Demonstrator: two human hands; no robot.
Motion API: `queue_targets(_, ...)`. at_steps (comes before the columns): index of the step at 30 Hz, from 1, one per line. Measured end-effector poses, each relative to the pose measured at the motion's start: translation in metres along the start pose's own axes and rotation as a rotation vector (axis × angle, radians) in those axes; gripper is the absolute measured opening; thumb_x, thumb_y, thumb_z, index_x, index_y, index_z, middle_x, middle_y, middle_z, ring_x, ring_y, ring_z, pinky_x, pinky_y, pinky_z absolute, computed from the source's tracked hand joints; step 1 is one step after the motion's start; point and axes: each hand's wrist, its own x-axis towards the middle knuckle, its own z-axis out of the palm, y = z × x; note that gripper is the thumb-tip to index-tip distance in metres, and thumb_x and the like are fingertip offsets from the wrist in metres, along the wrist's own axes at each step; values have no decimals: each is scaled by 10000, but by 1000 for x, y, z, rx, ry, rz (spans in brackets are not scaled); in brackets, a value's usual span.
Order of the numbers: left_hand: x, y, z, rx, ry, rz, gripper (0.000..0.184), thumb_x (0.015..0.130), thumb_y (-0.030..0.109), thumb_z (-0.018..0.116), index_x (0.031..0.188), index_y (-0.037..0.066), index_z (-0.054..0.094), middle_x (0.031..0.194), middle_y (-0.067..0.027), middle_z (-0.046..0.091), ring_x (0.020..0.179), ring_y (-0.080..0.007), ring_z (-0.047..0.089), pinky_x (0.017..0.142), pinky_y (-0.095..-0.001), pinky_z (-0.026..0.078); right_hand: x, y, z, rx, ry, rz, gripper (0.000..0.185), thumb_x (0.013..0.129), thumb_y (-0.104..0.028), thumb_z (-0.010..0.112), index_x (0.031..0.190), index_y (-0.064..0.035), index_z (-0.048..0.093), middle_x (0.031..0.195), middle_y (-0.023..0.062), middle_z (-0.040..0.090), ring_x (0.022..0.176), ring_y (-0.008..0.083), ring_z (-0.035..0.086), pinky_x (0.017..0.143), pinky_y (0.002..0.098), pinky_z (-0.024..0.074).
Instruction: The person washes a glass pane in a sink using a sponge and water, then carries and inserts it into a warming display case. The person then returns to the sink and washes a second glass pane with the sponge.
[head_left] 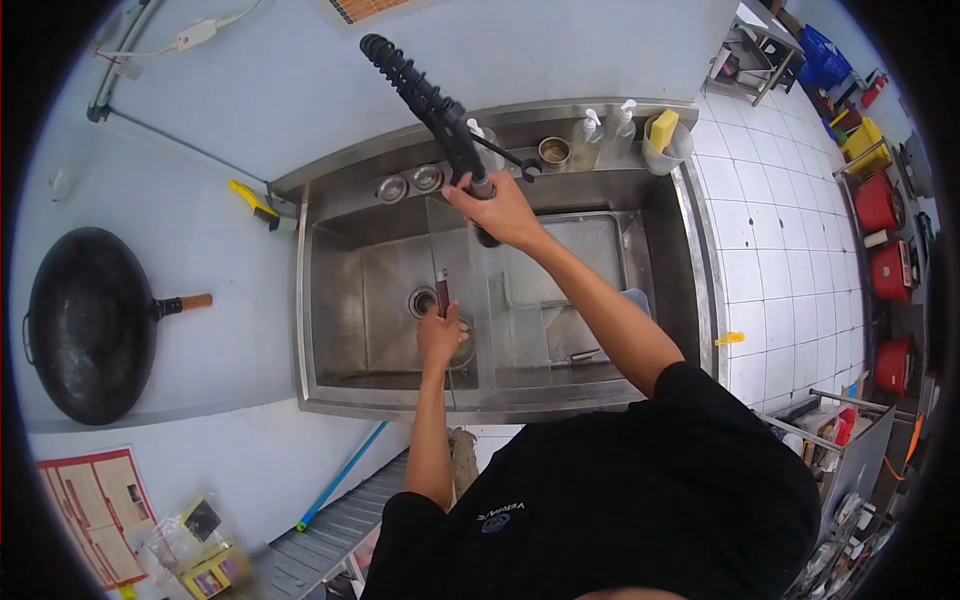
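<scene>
Over the steel double sink (390, 405), my right hand (495, 208) is wrapped round the neck of a black spring-hose sprayer (425, 105). Lower down, above the left basin, my left hand (438, 335) holds a dark-handled utensil (442, 290) upright in the view. The far end of that utensil is hard to make out. Beside and partly beneath my left hand is a round, shiny object (463, 350), half hidden. The drain (423, 300) lies just left of the utensil. A rectangular tray (570, 300) sits in the right basin.
Along the back ledge stand pump bottles (587, 140), small metal bowls (427, 178) and a tub (668, 155) with a yellow sponge (662, 130). A wok (95, 325) hangs at left, near a yellow brush (255, 203). Shelving (850, 450) stands at right.
</scene>
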Motion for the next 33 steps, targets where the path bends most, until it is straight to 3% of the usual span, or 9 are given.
queue_targets(5,-10,21,20,154,29,32,442,966,440,588,938,-1,613,723,-158,700,686,-299,709,647,-423,542,-12,42,-49,-121,-239,-74,331,852,-361,768,960,-51,726,731,44,649,679,96,547,667,302,456)
queue_targets(10,-20,45,45,429,111,97,449,976,437,540,975,-4,629,824,-236,702,903,-440,679,787,-538,518,-20,-1,-59,49,-57,63,336,845,-347,803,786,-48,662,676,-27,579,650,63,502,621,261,403)
queue_targets(17,-42,65,83,400,112,148,414,971,401,546,1024,-3,615,939,-259,702,919,-467,671,824,-546,519,-8,-34,-30,37,106,-81,326,879,-297,774,700,-98,587,622,-59,509,583,34,417,556,239,334)
queue_targets(20,-48,72,94,416,104,143,388,959,376,564,1012,-5,608,975,-255,696,914,-464,673,826,-545,523,-7,-34,-24,126,-116,-34,341,878,-303,770,694,-85,583,625,-63,507,580,36,414,557,249,340)
queue_targets(23,-45,81,111,403,86,182,368,941,353,585,1005,-8,606,993,-251,689,917,-454,675,832,-541,525,-16,-33,-19,-146,75,-130,319,875,-297,768,735,-62,604,628,-64,503,596,40,427,567,260,357)
queue_targets(26,-42,78,127,360,67,219,351,920,326,599,1013,-12,603,1022,-249,682,924,-451,676,839,-540,528,-10,-16,-25,-118,-178,-60,307,870,-294,766,766,-47,618,625,-50,503,609,60,423,577,277,371)
queue_targets(29,-44,85,145,307,26,232,344,898,303,611,1023,-17,599,1048,-252,676,937,-449,676,844,-542,531,-10,-5,-25,-325,-5,-199,289,867,-278,764,773,-48,618,629,-45,508,626,62,433,583,281,379)
queue_targets(32,-53,88,158,259,13,215,348,878,289,627,1031,-22,595,1052,-253,671,944,-444,678,833,-536,541,-2,4,-32,-345,-191,-68,275,875,-264,744,772,-45,613,616,-25,505,616,79,423,577,299,384)
queue_targets(33,-54,89,163,244,23,226,351,873,287,635,1032,-23,594,1045,-251,670,943,-438,679,826,-531,545,-4,7,-30,-411,-114,-165,269,876,-257,741,775,-43,612,613,-26,503,610,79,424,572,304,385)
